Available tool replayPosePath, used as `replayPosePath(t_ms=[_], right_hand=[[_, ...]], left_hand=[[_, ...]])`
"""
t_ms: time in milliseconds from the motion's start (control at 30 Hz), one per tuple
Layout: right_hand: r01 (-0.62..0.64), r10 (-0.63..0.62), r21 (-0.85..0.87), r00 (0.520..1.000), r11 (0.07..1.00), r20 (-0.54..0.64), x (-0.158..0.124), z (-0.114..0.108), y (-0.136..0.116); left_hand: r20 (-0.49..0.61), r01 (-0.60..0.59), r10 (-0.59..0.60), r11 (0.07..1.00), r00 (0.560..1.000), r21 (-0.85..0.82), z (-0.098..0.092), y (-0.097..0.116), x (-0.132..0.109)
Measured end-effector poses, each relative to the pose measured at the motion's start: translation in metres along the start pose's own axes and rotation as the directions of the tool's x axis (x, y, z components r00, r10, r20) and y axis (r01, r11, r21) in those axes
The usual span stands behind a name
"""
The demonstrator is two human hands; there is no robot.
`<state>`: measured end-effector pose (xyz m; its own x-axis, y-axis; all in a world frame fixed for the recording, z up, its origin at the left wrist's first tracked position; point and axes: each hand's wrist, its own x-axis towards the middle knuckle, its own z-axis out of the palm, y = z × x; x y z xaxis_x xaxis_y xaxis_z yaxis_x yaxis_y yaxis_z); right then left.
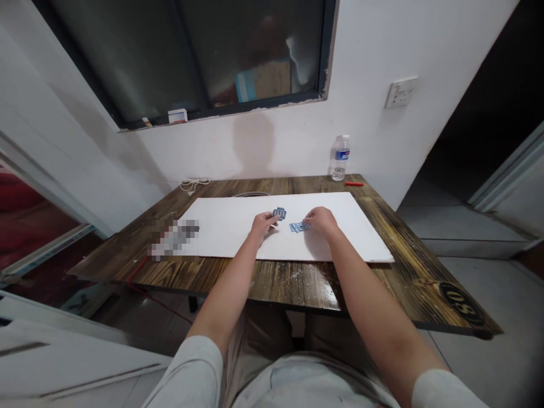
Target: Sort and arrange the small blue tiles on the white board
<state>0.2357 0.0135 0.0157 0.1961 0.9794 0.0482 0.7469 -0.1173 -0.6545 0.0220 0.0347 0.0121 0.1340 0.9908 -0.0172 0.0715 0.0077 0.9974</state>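
Note:
My left hand [262, 222] is closed on a small stack of blue-backed cards [279, 213], held just above a white sheet [225, 232] on the wooden table [297, 283]. A little to the right, my right hand [322, 219] pinches a fanned bunch of the same blue cards [298, 227] that rests on the sheet. The two hands are close together near the sheet's middle, fingers curled.
A plastic water bottle [340, 158] stands at the table's back edge by the wall, a red pen [354, 183] beside it. A white cable [194, 183] lies at the back left. A blurred-out object [174, 239] sits on the sheet's left end. A doorway opens at the right.

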Motion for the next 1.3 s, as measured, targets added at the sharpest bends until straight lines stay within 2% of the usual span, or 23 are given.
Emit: replayPosePath(t_ms=[100,267,367,433,567,667,767,900,1000,1100,1200,1300], right_hand=[[-0.035,0.034,-0.15,0.999,0.988,-0.013,-0.007,-0.001,-0.006],[-0.034,0.036,-0.228,0.999,0.973,0.006,-0.014,0.001,-0.015],[-0.025,0.022,-0.295,1.0,0.955,-0.012,-0.022,0.01,-0.023],[-0.015,0.007,-0.337,1.0,0.941,-0.024,-0.031,0.02,-0.031],[0.086,-0.114,-0.405,0.993,0.91,-0.044,-0.045,0.038,-0.042],[0.101,-0.127,-0.422,0.991,0.901,-0.035,-0.045,0.042,-0.041],[0.058,-0.086,-0.416,0.995,0.908,-0.049,-0.037,0.035,-0.032],[-0.051,-0.003,-0.386,0.991,0.921,-0.136,-0.021,0.021,-0.009],[-0.154,0.075,-0.342,0.969,0.927,-0.234,-0.011,0.013,0.009],[-0.197,0.103,-0.277,0.942,0.941,-0.319,-0.007,0.008,0.018],[-0.079,0.025,-0.134,0.931,0.988,-0.364,-0.004,0.009,0.013],[0.179,-0.131,0.14,0.945,0.974,-0.299,0.001,0.015,-0.002]], left_hand=[[0.005,-0.016,0.016,1.0,1.0,-0.002,0.0,-0.001,0.0],[0.006,-0.005,0.005,1.0,1.0,-0.004,0.0,-0.002,0.0],[0.011,-0.003,0.003,1.0,1.0,-0.009,0.0,-0.003,0.0],[0.011,-0.009,0.009,1.0,1.0,-0.009,0.0,-0.003,0.0],[0.008,-0.014,0.014,1.0,1.0,0.007,0.001,0.0,-0.001],[0.011,-0.011,0.011,1.0,1.0,0.009,0.001,0.001,-0.002],[0.013,-0.003,0.003,1.0,1.0,0.002,0.001,0.0,-0.002],[0.01,-0.003,0.003,1.0,1.0,-0.007,0.0,-0.002,0.0],[0.008,-0.018,0.018,1.0,1.0,-0.009,0.0,-0.002,0.0],[0.009,-0.034,0.034,0.999,0.999,-0.006,0.0,-0.003,0.0],[0.005,-0.093,0.093,0.995,0.996,0.031,0.0,-0.005,0.001],[0.026,-0.223,0.222,0.966,0.975,0.128,0.001,-0.007,0.002]])
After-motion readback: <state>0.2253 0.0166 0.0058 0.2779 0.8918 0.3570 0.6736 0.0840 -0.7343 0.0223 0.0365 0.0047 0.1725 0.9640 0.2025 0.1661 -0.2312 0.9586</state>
